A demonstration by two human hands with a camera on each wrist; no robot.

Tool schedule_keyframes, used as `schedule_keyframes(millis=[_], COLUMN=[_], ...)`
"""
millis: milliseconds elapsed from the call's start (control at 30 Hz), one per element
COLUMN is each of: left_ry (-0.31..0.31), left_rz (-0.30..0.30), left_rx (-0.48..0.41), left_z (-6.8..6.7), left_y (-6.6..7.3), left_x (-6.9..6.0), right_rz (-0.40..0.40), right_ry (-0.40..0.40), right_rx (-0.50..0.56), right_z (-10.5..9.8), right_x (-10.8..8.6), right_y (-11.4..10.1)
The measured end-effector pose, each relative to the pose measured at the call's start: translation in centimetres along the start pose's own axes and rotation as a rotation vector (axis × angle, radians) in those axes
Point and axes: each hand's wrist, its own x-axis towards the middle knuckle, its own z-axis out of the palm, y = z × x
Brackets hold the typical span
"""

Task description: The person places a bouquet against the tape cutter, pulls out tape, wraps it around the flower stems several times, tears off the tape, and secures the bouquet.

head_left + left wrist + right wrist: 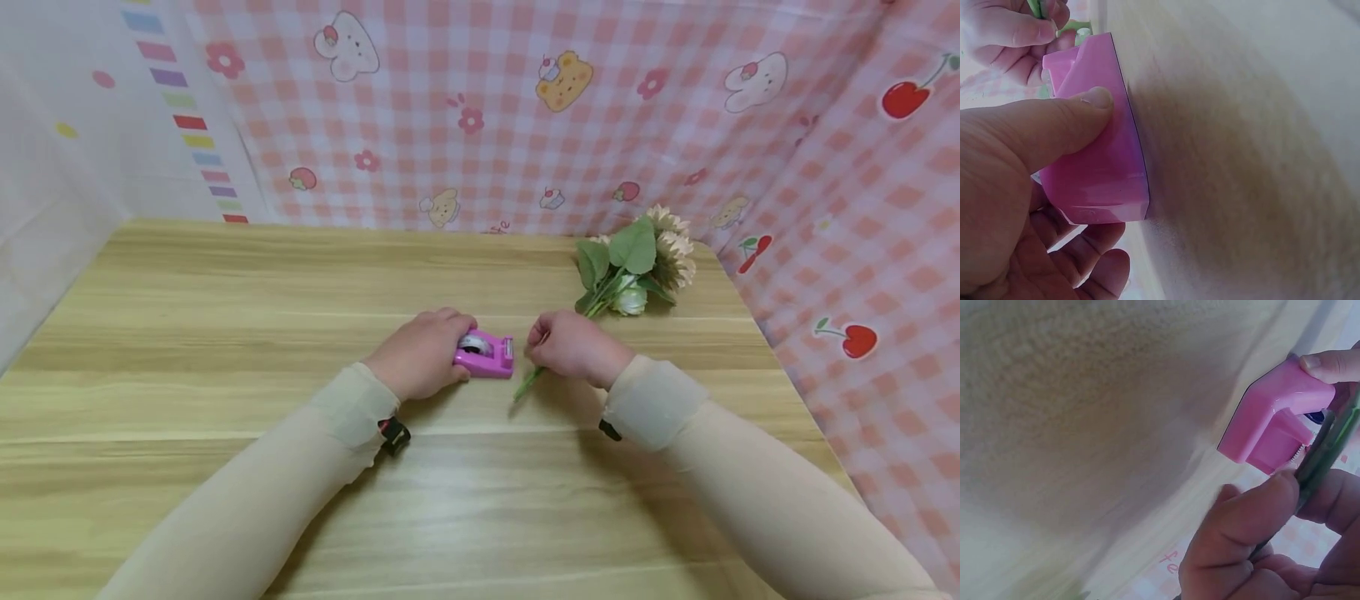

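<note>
My left hand (pixel 420 354) grips a pink tape dispenser (pixel 497 365) that rests on the wooden table. In the left wrist view its thumb lies along the side of the dispenser (pixel 1100 162). A roll of tape (pixel 474 342) sits inside, and a toothed cutter is at the end facing right. Just right of it, my right hand (pixel 581 346) pinches the green stems (pixel 528 383) of a bunch of artificial flowers (pixel 675 262). Close up in the right wrist view, the stems (pixel 1329 450) pass between thumb and fingers. The blooms and leaves lie beyond that hand, toward the table's back right.
The wooden table (pixel 225 333) ends at a pink checked curtain (pixel 420 125) behind and another checked cloth (pixel 885 275) on the right. A pale cloth (pixel 60 167) hangs on the left. Dark wrist straps (pixel 393 435) show below the sleeves.
</note>
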Motion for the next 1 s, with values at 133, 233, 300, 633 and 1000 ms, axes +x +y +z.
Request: schedule_keyframes(millis=[133,233,300,633,1000], left_ry=[0.000,0.000,0.000,0.006,-0.002], left_rz=[-0.001,-0.001,0.000,0.007,0.009], left_rx=[-0.001,-0.002,-0.004,0.003,0.018], left_z=[0.1,0.1,0.1,0.2,0.0], left_y=[0.0,0.0,0.0,-0.1,-0.1], left_x=[0.0,-0.1,0.0,0.1,0.2], right_rz=[-0.010,-0.020,-0.027,-0.049,-0.120], right_ry=[-0.009,-0.023,-0.032,-0.109,-0.168], right_rx=[0.019,-0.004,-0.025,-0.237,-0.491], right_z=[0.2,0.3,0.5,1.4,2.7], right_x=[-0.1,-0.5,-0.7,-2.0,-3.9], right_y=[0.2,0.1,0.1,0.2,0.3])
